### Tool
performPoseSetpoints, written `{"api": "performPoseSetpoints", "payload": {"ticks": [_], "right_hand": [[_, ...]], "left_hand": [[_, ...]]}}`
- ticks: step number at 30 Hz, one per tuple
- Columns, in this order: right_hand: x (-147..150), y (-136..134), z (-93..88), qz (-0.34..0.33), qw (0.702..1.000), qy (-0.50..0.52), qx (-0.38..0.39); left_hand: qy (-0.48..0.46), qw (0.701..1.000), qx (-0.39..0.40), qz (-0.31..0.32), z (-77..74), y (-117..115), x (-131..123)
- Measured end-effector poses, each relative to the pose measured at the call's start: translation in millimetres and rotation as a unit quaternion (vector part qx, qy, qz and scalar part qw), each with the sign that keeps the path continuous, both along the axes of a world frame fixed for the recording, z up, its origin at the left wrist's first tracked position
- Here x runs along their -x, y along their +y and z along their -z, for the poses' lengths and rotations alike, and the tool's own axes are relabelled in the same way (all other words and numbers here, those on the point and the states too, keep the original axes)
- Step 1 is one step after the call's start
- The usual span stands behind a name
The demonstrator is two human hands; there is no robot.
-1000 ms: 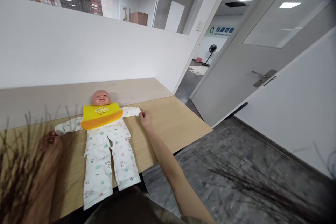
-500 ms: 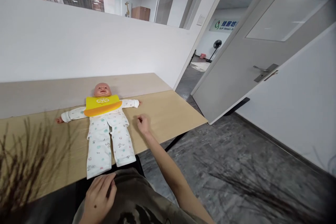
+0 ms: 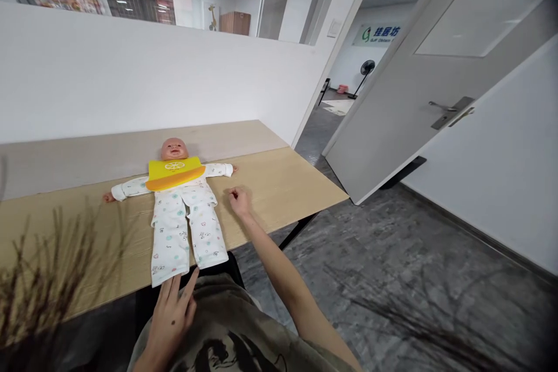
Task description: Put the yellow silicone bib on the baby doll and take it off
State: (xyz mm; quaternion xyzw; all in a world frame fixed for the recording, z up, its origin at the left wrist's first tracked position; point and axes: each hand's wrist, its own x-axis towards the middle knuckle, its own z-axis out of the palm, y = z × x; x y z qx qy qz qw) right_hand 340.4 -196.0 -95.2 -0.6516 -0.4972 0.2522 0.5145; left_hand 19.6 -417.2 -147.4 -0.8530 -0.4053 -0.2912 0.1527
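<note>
A baby doll (image 3: 174, 149) lies on its back on the table, arms spread, in a white patterned top and trousers (image 3: 171, 238). Across its chest is a yellow silicone bib (image 3: 174, 173) with an orange catch pocket. My left hand (image 3: 174, 309) is at the near trouser hems, fingers stretched out and apart; whether the fingertips touch the cloth I cannot tell. To the right of the doll's trousers, my right hand (image 3: 240, 202) rests on the table with its fingers curled in a loose fist, apart from the doll. I see nothing held in either hand.
The wooden table (image 3: 288, 183) ends at its right corner, with a dark leg (image 3: 299, 231) beneath. A white wall with glass above it stands behind. On the right, a grey door (image 3: 392, 99) stands open over the grey floor. Blurred dark strands cross the lower corners.
My left hand has moved forward from my lap to the trouser hems, its fingers now straighter. My right hand stays in place by the doll. The view has shifted slightly.
</note>
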Motion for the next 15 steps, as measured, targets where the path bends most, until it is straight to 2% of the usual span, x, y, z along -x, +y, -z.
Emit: {"api": "performPoseSetpoints", "payload": {"ticks": [7, 15], "right_hand": [[0.9, 0.1, -0.5, -0.004, 1.000, 0.003, -0.001], [1.0, -1.8, -3.1, -0.016, 1.000, -0.003, 0.006]], "left_hand": [[0.036, 0.999, -0.010, -0.010, -20.1, 2.9, -21.0], [0.066, 0.997, -0.018, -0.021, -10.7, 11.1, -36.3]]}}
